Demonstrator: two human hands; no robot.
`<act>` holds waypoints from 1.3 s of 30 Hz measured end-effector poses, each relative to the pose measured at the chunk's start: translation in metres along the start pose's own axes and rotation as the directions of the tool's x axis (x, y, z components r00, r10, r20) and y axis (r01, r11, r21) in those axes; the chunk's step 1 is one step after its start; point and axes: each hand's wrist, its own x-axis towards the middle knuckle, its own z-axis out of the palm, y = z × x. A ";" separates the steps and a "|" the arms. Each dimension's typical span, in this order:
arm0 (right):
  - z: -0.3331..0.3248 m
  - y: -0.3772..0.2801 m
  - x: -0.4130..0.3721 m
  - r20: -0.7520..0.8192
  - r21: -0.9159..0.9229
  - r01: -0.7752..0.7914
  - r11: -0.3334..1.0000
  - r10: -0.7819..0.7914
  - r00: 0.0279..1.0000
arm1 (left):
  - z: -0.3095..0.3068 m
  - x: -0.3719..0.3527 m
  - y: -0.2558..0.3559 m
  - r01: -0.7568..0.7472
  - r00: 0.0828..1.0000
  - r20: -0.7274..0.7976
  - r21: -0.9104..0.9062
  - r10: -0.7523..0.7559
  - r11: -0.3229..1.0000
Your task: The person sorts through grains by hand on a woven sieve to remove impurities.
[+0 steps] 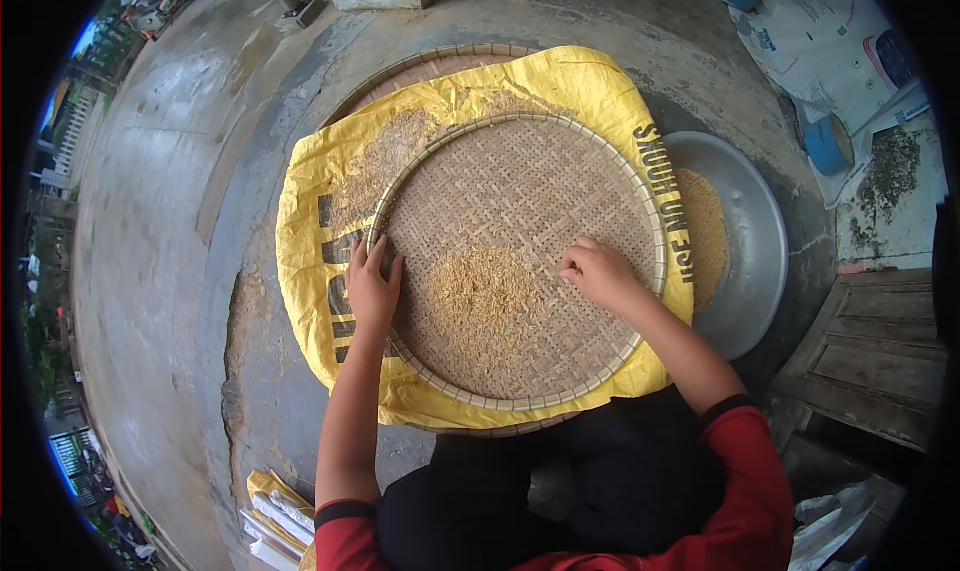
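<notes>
I see a pile of grain (478, 296) on the near half of a round woven tray (500, 186). The left hand (373, 283), fingers parted, touches the tray's left rim. The right hand (597, 271) is curled over the weave right of the grain; I can't tell whether it pinches anything. Beneath lies a yellow sack (305, 201).

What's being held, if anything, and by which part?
The left hand touches the left rim of the woven tray, but a firm grip can't be confirmed. The right hand is pinched shut; whether it holds anything can't be told.
</notes>
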 end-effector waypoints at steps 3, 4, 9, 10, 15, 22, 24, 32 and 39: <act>0.001 0.001 -0.001 -0.004 0.001 -0.001 1.000 0.001 1.000 | -0.001 0.000 0.001 0.002 1.000 0.007 0.002 -0.002 1.000; 0.003 0.003 -0.001 -0.012 -0.009 0.024 1.000 -0.024 1.000 | -0.001 0.000 0.001 0.004 1.000 0.013 0.002 -0.004 1.000; 0.005 0.007 -0.004 -0.029 -0.062 0.088 0.994 -0.090 0.995 | 0.001 0.001 -0.001 0.006 1.000 0.013 0.010 -0.006 1.000; 0.003 0.007 -0.005 -0.064 -0.013 0.090 0.996 -0.091 0.994 | 0.002 0.000 -0.002 0.004 1.000 0.012 0.008 -0.004 1.000; -0.032 0.015 -0.025 -0.343 0.231 0.015 0.973 0.067 0.937 | 0.002 -0.001 -0.001 0.001 1.000 -0.003 0.006 -0.001 1.000; -0.065 0.085 -0.081 -0.555 0.576 -0.202 0.792 0.561 0.614 | 0.001 -0.001 -0.001 -0.001 1.000 -0.009 -0.004 0.001 1.000; -0.061 0.087 -0.081 -0.587 0.558 -0.259 0.788 0.596 0.548 | 0.002 -0.001 -0.002 -0.001 1.000 -0.016 -0.008 0.001 1.000; -0.041 0.020 -0.030 -0.627 0.246 0.091 0.965 0.087 0.774 | 0.003 -0.001 -0.003 0.003 1.000 0.001 0.014 -0.003 1.000; -0.027 -0.018 0.001 -0.137 0.154 0.245 0.957 -0.225 0.965 | 0.002 -0.002 -0.002 0.001 1.000 -0.004 0.001 -0.001 1.000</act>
